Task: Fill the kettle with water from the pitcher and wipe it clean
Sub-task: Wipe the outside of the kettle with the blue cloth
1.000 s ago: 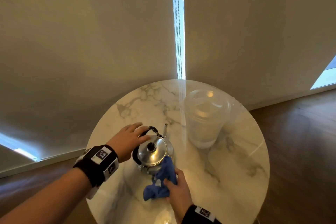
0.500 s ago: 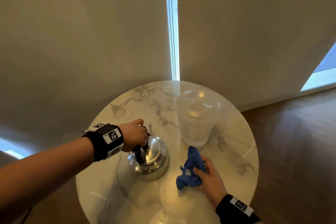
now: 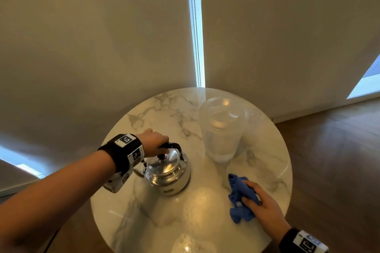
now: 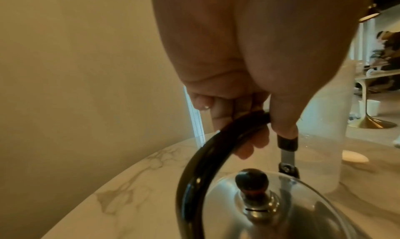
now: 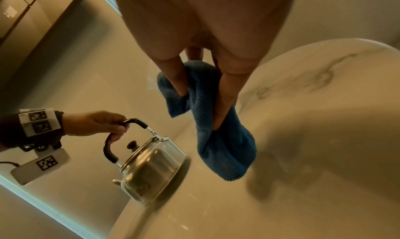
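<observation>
A shiny steel kettle (image 3: 167, 172) with its lid on stands left of centre on the round marble table (image 3: 205, 222). My left hand (image 3: 155, 144) grips its black handle (image 4: 216, 140) from above, fingers curled round it, as the right wrist view shows too for the kettle (image 5: 149, 167). A clear plastic pitcher (image 3: 223, 129) stands behind and to the right, its lid on. My right hand (image 3: 260, 205) holds a crumpled blue cloth (image 3: 239, 197) on the tabletop at the right, clear of the kettle; the cloth (image 5: 218, 128) is pinched between thumb and fingers.
Beige roller blinds hang right behind the table, with a bright gap and bead chain (image 3: 195, 26) between them. Dark wooden floor (image 3: 333, 160) lies right of the table. The table's front part shows only lamp glare.
My right hand drew the blue cloth off the kettle's side and moved it right, down onto the table. My left hand closed round the handle, and the kettle turned so its spout points left.
</observation>
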